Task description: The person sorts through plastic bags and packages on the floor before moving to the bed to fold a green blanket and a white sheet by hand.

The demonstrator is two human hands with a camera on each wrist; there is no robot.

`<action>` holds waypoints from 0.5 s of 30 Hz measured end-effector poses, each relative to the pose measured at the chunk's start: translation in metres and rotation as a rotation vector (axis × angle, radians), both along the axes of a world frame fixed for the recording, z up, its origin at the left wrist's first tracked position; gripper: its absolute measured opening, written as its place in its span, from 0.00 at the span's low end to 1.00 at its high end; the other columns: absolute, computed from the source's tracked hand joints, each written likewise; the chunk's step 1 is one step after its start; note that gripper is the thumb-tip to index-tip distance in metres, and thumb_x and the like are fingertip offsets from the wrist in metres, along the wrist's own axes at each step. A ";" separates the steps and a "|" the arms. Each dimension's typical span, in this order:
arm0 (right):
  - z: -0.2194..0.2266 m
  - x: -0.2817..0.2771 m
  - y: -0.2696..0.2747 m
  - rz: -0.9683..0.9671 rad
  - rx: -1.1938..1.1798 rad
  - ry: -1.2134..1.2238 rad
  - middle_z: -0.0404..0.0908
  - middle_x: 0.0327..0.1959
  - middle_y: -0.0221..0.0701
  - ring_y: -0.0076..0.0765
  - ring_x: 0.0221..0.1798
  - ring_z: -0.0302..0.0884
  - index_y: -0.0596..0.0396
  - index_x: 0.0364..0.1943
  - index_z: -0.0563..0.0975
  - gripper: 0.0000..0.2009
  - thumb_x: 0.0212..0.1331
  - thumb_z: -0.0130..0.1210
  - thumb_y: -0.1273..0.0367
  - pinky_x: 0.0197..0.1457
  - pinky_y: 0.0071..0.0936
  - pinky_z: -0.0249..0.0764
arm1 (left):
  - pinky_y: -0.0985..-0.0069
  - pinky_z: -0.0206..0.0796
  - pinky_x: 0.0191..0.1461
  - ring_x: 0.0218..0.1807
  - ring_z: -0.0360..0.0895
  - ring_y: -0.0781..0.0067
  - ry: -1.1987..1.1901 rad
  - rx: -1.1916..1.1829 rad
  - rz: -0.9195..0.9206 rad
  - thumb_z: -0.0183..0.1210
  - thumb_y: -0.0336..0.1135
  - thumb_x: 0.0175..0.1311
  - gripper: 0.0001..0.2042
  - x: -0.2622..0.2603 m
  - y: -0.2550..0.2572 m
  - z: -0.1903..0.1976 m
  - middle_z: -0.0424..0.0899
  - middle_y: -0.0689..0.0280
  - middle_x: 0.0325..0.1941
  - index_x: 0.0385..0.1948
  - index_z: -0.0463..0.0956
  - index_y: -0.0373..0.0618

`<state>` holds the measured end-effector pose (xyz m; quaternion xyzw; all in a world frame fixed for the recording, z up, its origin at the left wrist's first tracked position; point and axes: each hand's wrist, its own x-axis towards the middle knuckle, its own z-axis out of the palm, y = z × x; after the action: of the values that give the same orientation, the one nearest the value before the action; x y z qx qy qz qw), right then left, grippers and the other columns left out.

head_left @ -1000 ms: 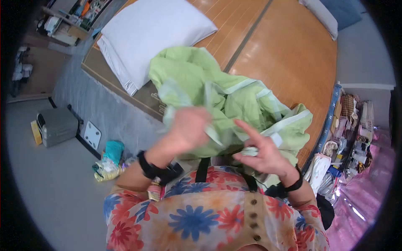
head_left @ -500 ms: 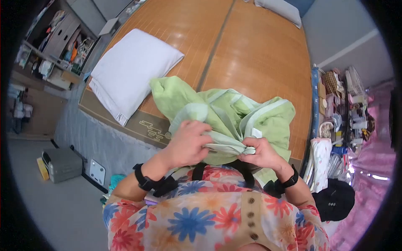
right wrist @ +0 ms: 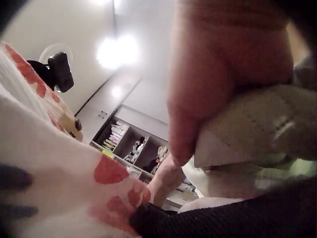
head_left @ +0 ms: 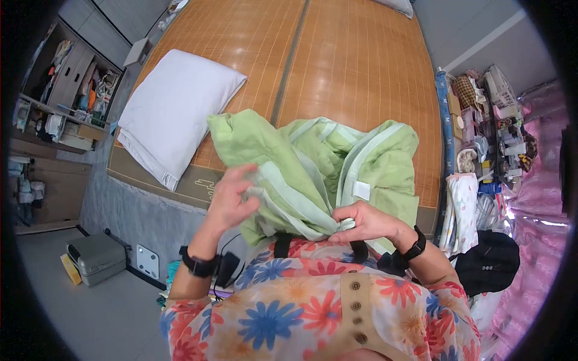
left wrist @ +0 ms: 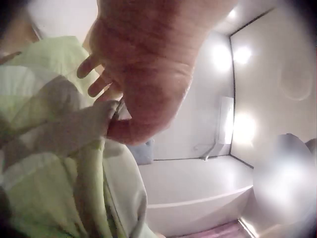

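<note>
A light green quilt (head_left: 265, 141) with pale trim lies bunched at the bed's near edge, a white label on it. My right hand (head_left: 370, 221) pinches a gathered piece of the trim between thumb and fingers; in the right wrist view the hand (right wrist: 228, 59) covers part of the folded cloth (right wrist: 247, 129). My left hand (head_left: 229, 198) is at the quilt's left side, fingers spread. In the left wrist view the pale cloth edge (left wrist: 69, 124) runs between the thumb and a finger of that hand (left wrist: 143, 84), the other fingers apart.
A white folded bedding piece (head_left: 174, 102) lies left of the quilt on the bed mat (head_left: 355, 66). Shelves with many items (head_left: 509, 144) stand at the right, a black cap (head_left: 489, 265) below them. A grey case (head_left: 99, 256) and a white scale (head_left: 147, 262) are on the floor.
My left hand has moved left, away from my right hand, drawing the trim out between them. My right hand keeps its grip near the waist. The head view has shifted.
</note>
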<state>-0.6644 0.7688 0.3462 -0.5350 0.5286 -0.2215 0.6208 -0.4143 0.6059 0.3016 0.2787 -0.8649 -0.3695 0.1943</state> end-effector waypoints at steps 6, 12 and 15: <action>-0.001 0.010 -0.009 0.164 -0.010 -0.002 0.78 0.27 0.31 0.20 0.30 0.71 0.56 0.33 0.76 0.10 0.47 0.59 0.66 0.36 0.21 0.67 | 0.79 0.62 0.46 0.41 0.72 0.74 -0.108 0.727 -0.199 0.56 0.31 0.45 0.10 -0.035 -0.040 -0.030 0.78 0.65 0.39 0.31 0.78 0.39; 0.010 -0.025 -0.007 -0.100 -0.042 0.224 0.79 0.29 0.29 0.24 0.33 0.73 0.54 0.32 0.77 0.11 0.45 0.61 0.64 0.41 0.22 0.68 | 0.82 0.63 0.40 0.33 0.70 0.85 0.087 0.866 -0.133 0.60 0.26 0.44 0.08 -0.053 -0.051 -0.006 0.78 0.73 0.28 0.30 0.78 0.41; 0.018 -0.208 -0.012 -0.228 -0.559 1.038 0.75 0.30 0.32 0.31 0.32 0.72 0.55 0.38 0.74 0.14 0.61 0.34 0.66 0.37 0.26 0.70 | 0.78 0.64 0.42 0.37 0.71 0.77 0.345 0.198 0.214 0.47 0.32 0.57 0.10 0.012 -0.150 0.070 0.75 0.68 0.35 0.39 0.71 0.42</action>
<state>-0.8727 0.7573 0.3644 -0.6560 0.7386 -0.1270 0.0894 -0.4023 0.4561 0.3711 0.3192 -0.7438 -0.4721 0.3493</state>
